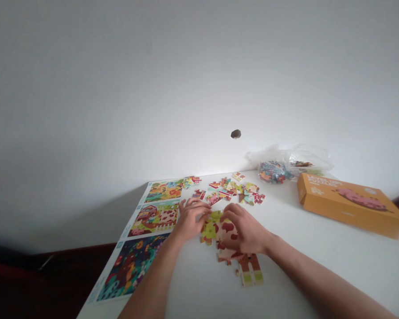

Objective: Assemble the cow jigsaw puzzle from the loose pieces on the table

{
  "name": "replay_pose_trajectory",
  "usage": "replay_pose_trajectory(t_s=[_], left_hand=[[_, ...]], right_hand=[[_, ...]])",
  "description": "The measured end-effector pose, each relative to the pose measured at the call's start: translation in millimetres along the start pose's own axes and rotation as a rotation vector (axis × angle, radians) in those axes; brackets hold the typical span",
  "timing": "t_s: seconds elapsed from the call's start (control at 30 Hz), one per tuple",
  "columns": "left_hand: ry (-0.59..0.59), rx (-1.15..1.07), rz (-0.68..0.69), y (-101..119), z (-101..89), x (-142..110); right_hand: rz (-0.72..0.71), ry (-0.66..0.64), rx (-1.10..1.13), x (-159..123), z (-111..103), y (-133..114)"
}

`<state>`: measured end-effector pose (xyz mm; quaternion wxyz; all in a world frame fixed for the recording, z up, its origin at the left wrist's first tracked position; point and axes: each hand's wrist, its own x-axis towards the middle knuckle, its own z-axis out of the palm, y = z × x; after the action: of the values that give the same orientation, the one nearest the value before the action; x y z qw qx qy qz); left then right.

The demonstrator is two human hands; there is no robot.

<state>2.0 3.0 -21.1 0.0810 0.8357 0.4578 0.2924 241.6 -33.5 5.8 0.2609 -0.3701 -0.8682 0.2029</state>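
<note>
A partly joined jigsaw puzzle (227, 227) lies flat on the white table, with a brown-spotted cow pattern and yellow-green pieces at its upper left. My left hand (192, 218) is at its left edge, thumb and index finger closed on a yellow-green puzzle piece (215, 216). Curled over the cow part, my right hand (244, 228) grips the joined pieces and hides some of them. Brown and green pieces (252, 270) stick out below my right wrist.
Loose puzzle pieces (226, 189) lie beyond my hands. A printed picture sheet (123, 238) runs along the table's left edge. At the back right are clear plastic bags (274, 172) of pieces and an orange puzzle box (349, 204). The wall behind has a hole (236, 134).
</note>
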Motion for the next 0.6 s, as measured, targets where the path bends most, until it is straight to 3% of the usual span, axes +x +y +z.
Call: replay_pose_trajectory(t_s=[0.17, 0.6], left_hand=[[-0.097, 0.038, -0.038, -1.0, 5.4, -1.7], [-0.077, 0.047, -0.001, 0.8, 0.9, -2.9]], right_hand=[[0.006, -0.109, -0.076, -3.0, 12.9, -9.8], [-0.02, -0.163, -0.106, -4.4, 19.3, -14.0]])
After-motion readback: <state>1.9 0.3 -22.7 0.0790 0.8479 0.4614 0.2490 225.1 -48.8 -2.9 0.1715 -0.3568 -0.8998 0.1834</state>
